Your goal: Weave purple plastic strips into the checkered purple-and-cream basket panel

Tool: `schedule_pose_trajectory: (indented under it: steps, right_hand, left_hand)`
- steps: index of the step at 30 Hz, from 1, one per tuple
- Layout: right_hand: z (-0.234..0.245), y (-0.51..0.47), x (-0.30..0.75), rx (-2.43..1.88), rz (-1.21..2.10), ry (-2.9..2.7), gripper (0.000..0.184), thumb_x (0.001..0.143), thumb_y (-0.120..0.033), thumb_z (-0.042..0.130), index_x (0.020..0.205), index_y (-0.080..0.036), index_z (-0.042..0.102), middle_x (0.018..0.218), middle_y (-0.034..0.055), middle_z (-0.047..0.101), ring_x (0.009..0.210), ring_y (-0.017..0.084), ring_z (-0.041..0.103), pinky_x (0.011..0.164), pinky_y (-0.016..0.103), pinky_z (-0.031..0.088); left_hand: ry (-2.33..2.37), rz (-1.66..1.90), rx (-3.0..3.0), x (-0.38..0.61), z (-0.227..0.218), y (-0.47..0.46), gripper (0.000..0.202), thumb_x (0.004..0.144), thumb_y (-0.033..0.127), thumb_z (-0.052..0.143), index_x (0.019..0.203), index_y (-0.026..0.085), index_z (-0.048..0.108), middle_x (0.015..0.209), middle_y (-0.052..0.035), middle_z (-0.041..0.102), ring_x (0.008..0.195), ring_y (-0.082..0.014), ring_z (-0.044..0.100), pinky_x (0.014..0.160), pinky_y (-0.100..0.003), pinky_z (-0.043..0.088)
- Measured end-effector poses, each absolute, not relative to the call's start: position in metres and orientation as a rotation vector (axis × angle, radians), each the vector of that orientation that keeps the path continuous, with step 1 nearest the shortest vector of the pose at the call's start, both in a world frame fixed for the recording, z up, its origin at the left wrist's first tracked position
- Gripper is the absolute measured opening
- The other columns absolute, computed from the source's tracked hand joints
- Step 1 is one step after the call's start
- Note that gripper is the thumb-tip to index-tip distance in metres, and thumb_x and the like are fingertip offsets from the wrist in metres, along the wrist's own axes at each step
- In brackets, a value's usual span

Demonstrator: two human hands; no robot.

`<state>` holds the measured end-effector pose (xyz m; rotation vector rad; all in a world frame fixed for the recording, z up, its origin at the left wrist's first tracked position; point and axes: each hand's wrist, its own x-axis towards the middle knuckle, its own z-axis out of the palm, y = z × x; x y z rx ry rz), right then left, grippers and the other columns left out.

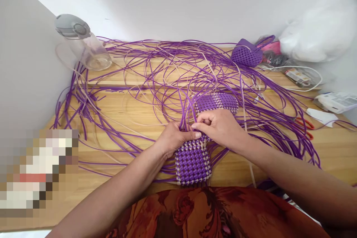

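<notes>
A woven panel of purple and beige plastic strips lies on the table close to my body, with loose strands running out from its sides and far edge. My left hand rests on the panel's far edge, thumb stretched across the weave and pressing it against the fingers. Just right of it, my right hand pinches a purple strand near that same edge. Several purple strands stand up between the two hands. Behind my right hand sits a second woven piece, purple with beige bands.
Long purple strands spread across the table and its raised back ledge. A clear jug with a grey lid stands at back left. At right are a small purple woven basket, orange-handled scissors, a white cable and a white plastic bag.
</notes>
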<state>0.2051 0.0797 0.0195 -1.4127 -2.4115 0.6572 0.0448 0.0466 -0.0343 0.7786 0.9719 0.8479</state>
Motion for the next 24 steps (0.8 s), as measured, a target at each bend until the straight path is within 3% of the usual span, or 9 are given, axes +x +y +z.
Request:
schedule_pose_trajectory:
  steps: [4, 10, 14, 20, 22, 24]
  right_hand:
    - [0.017, 0.077, 0.203, -1.419, 0.656, -2.392, 0.022, 0.081, -0.035, 0.061, 0.069, -0.018, 0.067, 0.058, -0.0037, 0.058, 0.052, 0.006, 0.045, 0.055, 0.022, 0.026]
    - [0.038, 0.076, 0.218, -1.432, 0.734, -2.510, 0.019, 0.082, -0.034, 0.060, 0.074, -0.020, 0.068, 0.063, -0.0034, 0.063, 0.056, 0.008, 0.052, 0.056, 0.023, 0.031]
    - [0.064, 0.069, 0.244, -1.432, 0.547, -2.715, 0.017, 0.084, -0.029, 0.055, 0.074, -0.021, 0.066, 0.069, -0.0013, 0.065, 0.063, 0.012, 0.055, 0.061, 0.025, 0.034]
    - [0.084, 0.045, 0.242, -0.933, 1.030, -2.839, 0.014, 0.090, -0.024, 0.050, 0.089, -0.025, 0.063, 0.113, 0.0004, 0.062, 0.101, 0.015, 0.056, 0.086, 0.026, 0.040]
    - [0.076, 0.046, 0.232, -0.802, 1.119, -2.856, 0.013, 0.089, -0.020, 0.051, 0.088, -0.024, 0.063, 0.110, 0.0006, 0.063, 0.103, 0.015, 0.054, 0.088, 0.027, 0.038]
    - [0.064, 0.053, 0.225, -0.828, 1.031, -2.817, 0.012, 0.088, -0.019, 0.053, 0.084, -0.022, 0.065, 0.094, 0.0005, 0.066, 0.094, 0.015, 0.054, 0.084, 0.027, 0.038]
  left_hand:
    - [0.974, 0.867, 0.765, 0.048, -0.036, 0.046, 0.039, 0.054, 0.026, 0.083, 0.089, 0.015, 0.070, 0.085, -0.0035, 0.071, 0.076, -0.0158, 0.062, 0.073, -0.028, 0.046]
    - [1.157, 0.876, 0.838, 0.049, -0.040, 0.046, 0.030, 0.051, 0.029, 0.084, 0.065, 0.014, 0.062, 0.058, 0.0031, 0.059, 0.051, -0.0087, 0.049, 0.053, -0.023, 0.036]
    - [1.207, 0.834, 0.810, 0.049, -0.038, 0.046, 0.032, 0.051, 0.030, 0.083, 0.064, 0.014, 0.059, 0.055, 0.0037, 0.056, 0.048, -0.0082, 0.047, 0.051, -0.023, 0.035]
    - [1.142, 0.893, 0.863, 0.048, -0.043, 0.045, 0.028, 0.053, 0.028, 0.082, 0.066, 0.014, 0.061, 0.058, 0.0035, 0.058, 0.051, -0.0083, 0.048, 0.052, -0.022, 0.038]
    - [1.134, 0.900, 0.885, 0.048, -0.044, 0.045, 0.025, 0.054, 0.027, 0.081, 0.066, 0.014, 0.062, 0.058, 0.0038, 0.058, 0.051, -0.0079, 0.048, 0.051, -0.022, 0.037]
    - [1.131, 0.895, 0.904, 0.047, -0.045, 0.045, 0.025, 0.055, 0.027, 0.081, 0.067, 0.013, 0.063, 0.058, 0.0034, 0.058, 0.051, -0.0080, 0.047, 0.052, -0.022, 0.037]
